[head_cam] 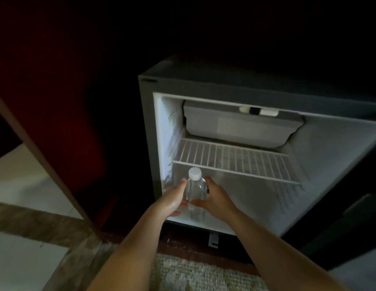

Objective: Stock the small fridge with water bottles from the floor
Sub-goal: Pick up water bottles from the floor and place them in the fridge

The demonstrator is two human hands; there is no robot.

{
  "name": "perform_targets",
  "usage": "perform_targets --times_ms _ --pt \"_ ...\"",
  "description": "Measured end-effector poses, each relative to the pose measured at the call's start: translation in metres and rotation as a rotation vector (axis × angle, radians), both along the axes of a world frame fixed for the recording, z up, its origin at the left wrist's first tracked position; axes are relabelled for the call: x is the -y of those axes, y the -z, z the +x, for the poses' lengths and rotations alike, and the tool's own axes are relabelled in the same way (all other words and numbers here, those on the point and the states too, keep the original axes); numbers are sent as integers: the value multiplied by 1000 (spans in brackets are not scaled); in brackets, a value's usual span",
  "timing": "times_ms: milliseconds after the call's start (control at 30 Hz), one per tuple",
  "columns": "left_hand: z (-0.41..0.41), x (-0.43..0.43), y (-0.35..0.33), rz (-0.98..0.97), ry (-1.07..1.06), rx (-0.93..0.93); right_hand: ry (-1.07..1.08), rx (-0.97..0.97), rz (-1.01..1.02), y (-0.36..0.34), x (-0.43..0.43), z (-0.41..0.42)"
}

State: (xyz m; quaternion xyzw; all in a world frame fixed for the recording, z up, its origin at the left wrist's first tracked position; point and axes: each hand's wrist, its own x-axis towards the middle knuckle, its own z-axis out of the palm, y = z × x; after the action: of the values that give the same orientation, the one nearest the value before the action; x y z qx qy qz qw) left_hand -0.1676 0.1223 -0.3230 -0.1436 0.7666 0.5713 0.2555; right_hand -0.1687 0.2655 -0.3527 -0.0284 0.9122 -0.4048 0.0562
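Note:
A clear water bottle point(195, 196) with a white cap stands upright at the front left of the small fridge's point(329, 156) bottom floor. My left hand point(174, 199) cups its left side and my right hand point(214, 197) wraps its right side. Both hands touch the bottle. The fridge is open, white inside, with a wire shelf point(235, 160) above the bottle and a freezer box point(243, 124) at the top. The shelf holds nothing. No other bottles show in this view.
A dark red cabinet panel point(57, 101) with a wooden edge stands left of the fridge. The fridge door point(350, 227) hangs open at the right. A woven rug point(193, 274) lies below, with white floor tiles point(21, 181) at the left.

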Motion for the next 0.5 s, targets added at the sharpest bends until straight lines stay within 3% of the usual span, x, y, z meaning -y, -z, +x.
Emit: perform_targets --times_ms 267,500 --pt "-35 -13 59 75 -105 -39 154 14 -204 44 2 -42" --pt "-59 -32 75 297 -281 -7 214 13 -291 61 4 -78"
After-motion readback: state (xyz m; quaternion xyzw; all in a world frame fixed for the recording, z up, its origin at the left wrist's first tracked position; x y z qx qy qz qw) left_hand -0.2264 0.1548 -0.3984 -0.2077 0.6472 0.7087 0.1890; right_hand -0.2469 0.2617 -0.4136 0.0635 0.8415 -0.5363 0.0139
